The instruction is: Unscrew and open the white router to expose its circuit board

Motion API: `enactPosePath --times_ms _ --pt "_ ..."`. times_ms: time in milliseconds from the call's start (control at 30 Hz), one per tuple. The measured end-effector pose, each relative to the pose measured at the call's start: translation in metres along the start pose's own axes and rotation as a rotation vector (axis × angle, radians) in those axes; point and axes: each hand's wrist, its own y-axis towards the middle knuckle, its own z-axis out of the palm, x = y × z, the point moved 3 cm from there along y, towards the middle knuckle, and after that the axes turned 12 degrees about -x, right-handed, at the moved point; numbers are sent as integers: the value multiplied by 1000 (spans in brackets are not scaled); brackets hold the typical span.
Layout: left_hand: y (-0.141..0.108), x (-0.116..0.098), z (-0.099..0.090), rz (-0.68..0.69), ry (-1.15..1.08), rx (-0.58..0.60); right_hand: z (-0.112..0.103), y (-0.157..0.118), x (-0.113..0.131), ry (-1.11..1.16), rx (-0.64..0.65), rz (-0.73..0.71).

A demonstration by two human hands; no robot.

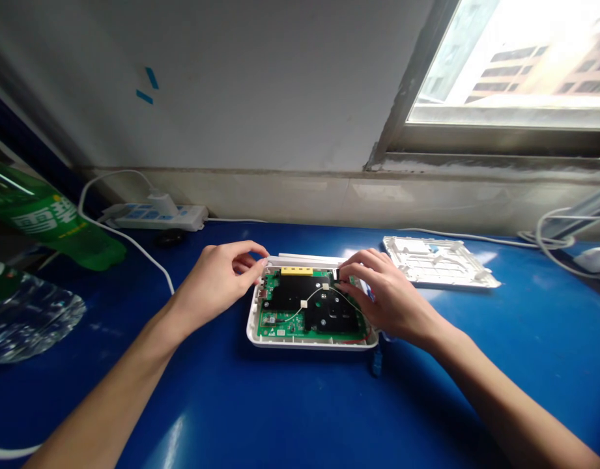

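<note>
An opened router (251, 335) lies on the blue table, its white tray facing up. Inside is a green circuit board (294, 329) largely covered by black plates, with a yellow port block (296, 271) at the far edge. A thin white cable (313, 296) runs across the plates. My left hand (226, 277) pinches the tray's far left corner between thumb and fingers. Bent over the far right part of the board, my right hand (378, 286) has its fingers closed near a small black and white part. What its fingertips hold is hidden.
A white cover (441, 262) lies at the back right, inner side up. A blue connector (376, 361) lies by the tray's near right corner. At the left are a power strip (157, 216), a green bottle (50, 215) and a clear bottle (30, 316). White cords run along the wall.
</note>
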Motion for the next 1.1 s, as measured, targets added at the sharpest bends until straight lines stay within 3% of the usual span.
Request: enactPosePath --times_ms 200,400,633,900,1100 --pt "-1 -1 3 97 56 31 -2 1 2 -31 27 9" --pt "-4 -4 0 261 125 140 -4 2 4 5 42 50" --pt "-14 -2 -1 190 69 453 -5 2 8 1 52 71" --pt "-18 3 -9 277 113 541 -6 1 11 8 28 60" --pt "-21 6 -7 280 183 542 -7 -2 11 -5 32 55"
